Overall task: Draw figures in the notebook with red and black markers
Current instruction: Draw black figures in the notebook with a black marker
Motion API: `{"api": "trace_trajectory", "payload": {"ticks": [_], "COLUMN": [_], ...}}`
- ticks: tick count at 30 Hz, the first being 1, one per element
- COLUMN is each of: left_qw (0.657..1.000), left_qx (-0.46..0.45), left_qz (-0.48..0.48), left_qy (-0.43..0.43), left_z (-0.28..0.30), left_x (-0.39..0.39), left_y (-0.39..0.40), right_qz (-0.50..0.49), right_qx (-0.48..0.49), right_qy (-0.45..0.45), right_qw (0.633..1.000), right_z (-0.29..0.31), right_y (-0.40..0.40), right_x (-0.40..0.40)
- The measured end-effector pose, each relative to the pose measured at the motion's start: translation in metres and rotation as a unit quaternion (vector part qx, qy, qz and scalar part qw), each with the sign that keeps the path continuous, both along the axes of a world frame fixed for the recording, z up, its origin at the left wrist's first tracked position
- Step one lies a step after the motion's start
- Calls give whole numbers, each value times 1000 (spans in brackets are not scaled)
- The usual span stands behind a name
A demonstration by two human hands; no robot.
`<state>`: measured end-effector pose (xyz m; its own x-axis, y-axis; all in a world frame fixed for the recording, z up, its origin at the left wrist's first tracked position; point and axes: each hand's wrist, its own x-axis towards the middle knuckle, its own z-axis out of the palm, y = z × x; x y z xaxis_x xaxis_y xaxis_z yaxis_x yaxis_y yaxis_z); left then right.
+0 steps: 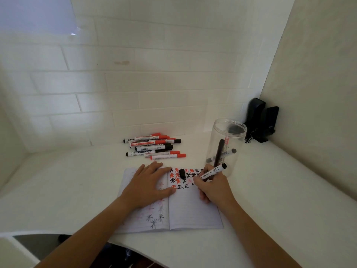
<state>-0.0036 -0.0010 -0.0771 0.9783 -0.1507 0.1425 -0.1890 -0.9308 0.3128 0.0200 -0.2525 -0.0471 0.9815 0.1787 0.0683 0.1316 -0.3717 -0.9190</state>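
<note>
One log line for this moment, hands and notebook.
left hand: flat on notebook | right hand: grips black marker, tip on right page | cap: on page

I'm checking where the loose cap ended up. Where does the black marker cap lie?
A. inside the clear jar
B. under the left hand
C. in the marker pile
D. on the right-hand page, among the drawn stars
D: the black marker cap lies on the notebook, on its right page among the red and black stars.

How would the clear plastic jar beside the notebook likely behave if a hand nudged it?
The clear plastic jar looks tall, thin-walled and almost empty, holding only a few markers, so it is probably light and would slide or tip easily. Its round wall suggests it would roll once down.
</note>
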Motion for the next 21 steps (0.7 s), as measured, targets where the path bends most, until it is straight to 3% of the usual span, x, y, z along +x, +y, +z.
{"api": "trace_trajectory", "payload": {"ticks": [21], "left_qw": [1000], "left_qx": [-3], "left_qz": [-1], "left_qy": [1], "left_z": [0], "left_x": [-1], "left_y": [0], "right_qz": [12], "right_qx": [-4], "right_qy": [-9], "right_qw": [1000], "right_z": [2], "right_y": [0], "right_x": [-2]}}
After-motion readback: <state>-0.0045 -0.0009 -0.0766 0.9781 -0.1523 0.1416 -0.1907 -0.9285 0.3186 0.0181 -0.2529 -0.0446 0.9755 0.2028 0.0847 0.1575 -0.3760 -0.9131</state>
